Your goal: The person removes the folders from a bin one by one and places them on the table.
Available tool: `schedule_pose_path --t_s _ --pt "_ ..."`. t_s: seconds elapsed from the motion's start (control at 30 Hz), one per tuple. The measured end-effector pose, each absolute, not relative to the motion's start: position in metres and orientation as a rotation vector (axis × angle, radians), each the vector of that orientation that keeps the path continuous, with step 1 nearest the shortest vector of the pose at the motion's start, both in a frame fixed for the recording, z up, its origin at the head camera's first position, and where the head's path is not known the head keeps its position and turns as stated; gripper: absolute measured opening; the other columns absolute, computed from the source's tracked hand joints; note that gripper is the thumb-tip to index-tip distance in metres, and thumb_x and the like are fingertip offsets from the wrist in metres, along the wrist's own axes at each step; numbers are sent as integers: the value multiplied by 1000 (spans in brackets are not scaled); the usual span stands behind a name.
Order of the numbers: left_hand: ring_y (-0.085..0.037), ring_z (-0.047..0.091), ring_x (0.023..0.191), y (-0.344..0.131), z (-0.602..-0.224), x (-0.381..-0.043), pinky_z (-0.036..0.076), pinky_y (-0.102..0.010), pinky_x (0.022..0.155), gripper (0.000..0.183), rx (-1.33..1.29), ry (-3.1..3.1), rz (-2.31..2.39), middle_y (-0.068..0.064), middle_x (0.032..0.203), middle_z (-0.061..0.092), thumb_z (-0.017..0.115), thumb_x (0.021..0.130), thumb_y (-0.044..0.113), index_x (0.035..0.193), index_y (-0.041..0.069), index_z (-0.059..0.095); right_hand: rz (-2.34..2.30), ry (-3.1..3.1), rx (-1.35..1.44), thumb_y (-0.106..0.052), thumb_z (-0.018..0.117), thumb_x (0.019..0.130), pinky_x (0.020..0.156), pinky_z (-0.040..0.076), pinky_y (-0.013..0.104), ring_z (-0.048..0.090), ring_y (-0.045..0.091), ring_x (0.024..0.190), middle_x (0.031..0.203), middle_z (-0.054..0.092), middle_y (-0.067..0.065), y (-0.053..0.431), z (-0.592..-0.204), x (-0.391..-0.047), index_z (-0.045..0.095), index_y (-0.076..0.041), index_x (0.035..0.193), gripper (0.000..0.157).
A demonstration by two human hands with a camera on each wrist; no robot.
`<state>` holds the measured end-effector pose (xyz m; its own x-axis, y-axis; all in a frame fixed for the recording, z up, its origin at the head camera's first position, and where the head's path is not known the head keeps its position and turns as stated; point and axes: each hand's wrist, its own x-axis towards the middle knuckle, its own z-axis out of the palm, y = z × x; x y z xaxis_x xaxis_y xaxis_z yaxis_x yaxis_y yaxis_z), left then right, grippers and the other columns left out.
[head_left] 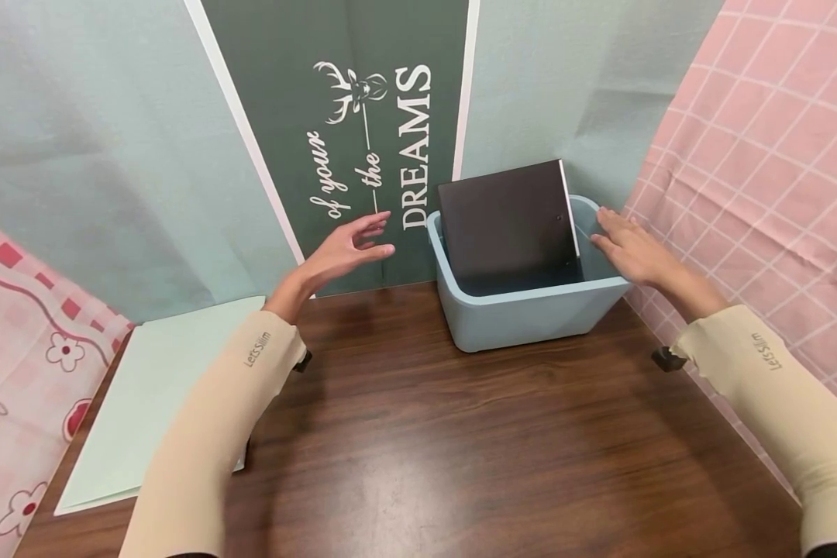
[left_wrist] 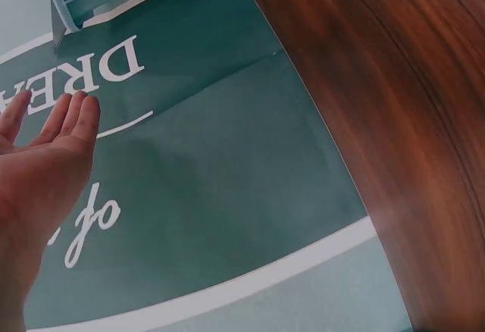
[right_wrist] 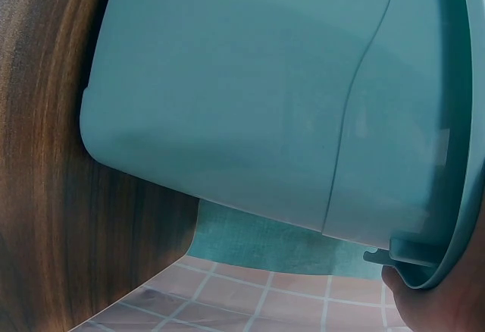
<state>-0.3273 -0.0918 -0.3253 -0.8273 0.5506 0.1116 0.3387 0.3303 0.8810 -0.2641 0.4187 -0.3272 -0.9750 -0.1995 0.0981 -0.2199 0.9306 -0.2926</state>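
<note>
Person's left hand [head_left: 345, 252] hangs empty, fingers loose; right hand [head_left: 633, 249] lies unclenched on the end of the blue bin [head_left: 530, 322]. Bin stands between both, mouth up, long axis running hand to hand; black panel [head_left: 509, 225] juts out, slanted.

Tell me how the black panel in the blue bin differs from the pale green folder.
Colour: the black panel is dark, while the pale green folder is light.
Pose: the panel stands tilted in the blue bin; the folder lies flat on the brown table.
Cover: the bin's wall hides the panel's lower edge; the left sleeve hides part of the folder.
Both are flat and straight-edged.
</note>
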Motion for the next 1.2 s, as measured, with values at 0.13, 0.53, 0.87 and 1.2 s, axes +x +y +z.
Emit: schedule_pose_path --t_s 0.13,0.53,0.87,1.2 --pt "-21 40 154 -80 -324 -333 36 -47 124 77 797 2394 1461 -9 169 39 75 100 33 166 20 39 476 -3022 340 -29 31 116 129 3 63 12 55 157 168 12 38 420 -328 -265 16 17 160 66" --pt "-25 39 154 -54 -318 -343 37 -49 122 78 832 2380 1488 -9 167 42 75 99 37 165 18 39 488 -3017 340 -28 32 115 129 2 62 12 54 157 168 12 38 420 -328 -265 16 17 160 66" --pt "-26 39 155 -35 -311 -349 38 -48 123 79 853 2384 1460 -11 169 40 75 99 35 166 18 38 488 -3019 345 -28 31 116 129 2 62 12 55 157 167 13 38 420 -326 -264 16 18 160 66" --pt "-23 36 156 -26 -311 -357 36 -45 124 80 826 2399 1453 -3 171 36 74 99 41 166 19 38 481 -3034 327 -29 30 116 129 2 62 11 54 157 168 11 38 417 -325 -264 14 16 161 66"
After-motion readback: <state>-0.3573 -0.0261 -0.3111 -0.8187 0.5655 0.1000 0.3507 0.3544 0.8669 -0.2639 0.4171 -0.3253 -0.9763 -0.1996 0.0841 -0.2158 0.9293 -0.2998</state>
